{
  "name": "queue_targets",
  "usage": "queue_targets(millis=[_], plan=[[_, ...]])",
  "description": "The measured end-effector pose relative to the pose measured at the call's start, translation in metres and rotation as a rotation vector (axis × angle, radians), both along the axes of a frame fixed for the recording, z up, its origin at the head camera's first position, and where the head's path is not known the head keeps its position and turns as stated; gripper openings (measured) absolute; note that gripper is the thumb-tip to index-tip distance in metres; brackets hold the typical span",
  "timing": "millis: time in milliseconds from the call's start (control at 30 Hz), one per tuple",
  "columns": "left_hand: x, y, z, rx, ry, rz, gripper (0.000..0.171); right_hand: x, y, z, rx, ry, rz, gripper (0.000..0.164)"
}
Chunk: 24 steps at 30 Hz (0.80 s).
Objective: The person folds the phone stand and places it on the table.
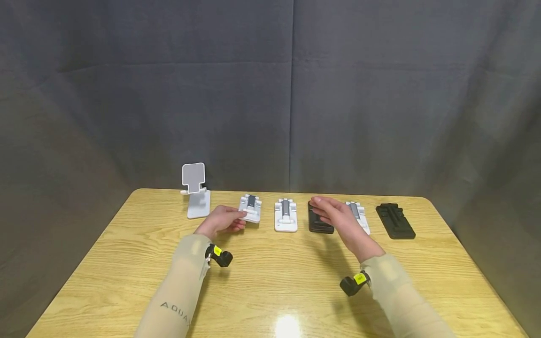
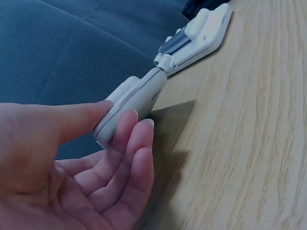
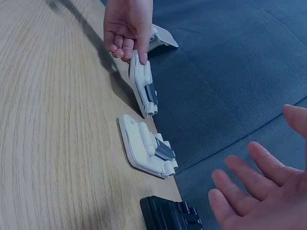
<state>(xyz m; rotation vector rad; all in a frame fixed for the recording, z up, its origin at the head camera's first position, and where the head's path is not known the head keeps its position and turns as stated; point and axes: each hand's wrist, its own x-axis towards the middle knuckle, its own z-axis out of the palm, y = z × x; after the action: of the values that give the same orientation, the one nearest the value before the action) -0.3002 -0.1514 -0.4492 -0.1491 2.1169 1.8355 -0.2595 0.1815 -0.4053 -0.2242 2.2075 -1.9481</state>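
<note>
My left hand [image 1: 224, 219] pinches a folded white phone stand [image 1: 251, 208] by its near edge, thumb on top and fingers beneath. In the left wrist view this stand [image 2: 129, 108] is tilted, its near end raised off the wood. My right hand [image 1: 338, 218] hovers above a folded black phone stand [image 1: 320, 220], holding nothing; the right wrist view shows its fingers [image 3: 259, 187] spread and relaxed. Between the hands lies another folded white phone stand [image 1: 285, 216] with a grey middle part.
An unfolded white phone stand [image 1: 193, 178] stands upright at the back left. Right of my right hand lie a partly hidden white stand [image 1: 358, 216] and a black stand [image 1: 395, 220]. The wooden table [image 1: 270, 281] meets a dark grey curtain [image 1: 270, 117] behind.
</note>
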Motion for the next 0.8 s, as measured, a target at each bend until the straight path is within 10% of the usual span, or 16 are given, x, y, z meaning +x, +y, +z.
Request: queue_targets(millis=[800], plan=[[0.0027, -0.0037, 0.0036, -0.209, -0.019, 0.019, 0.033, 0.0018, 0.002, -0.0036, -0.001, -0.014, 0.009, 0.059]])
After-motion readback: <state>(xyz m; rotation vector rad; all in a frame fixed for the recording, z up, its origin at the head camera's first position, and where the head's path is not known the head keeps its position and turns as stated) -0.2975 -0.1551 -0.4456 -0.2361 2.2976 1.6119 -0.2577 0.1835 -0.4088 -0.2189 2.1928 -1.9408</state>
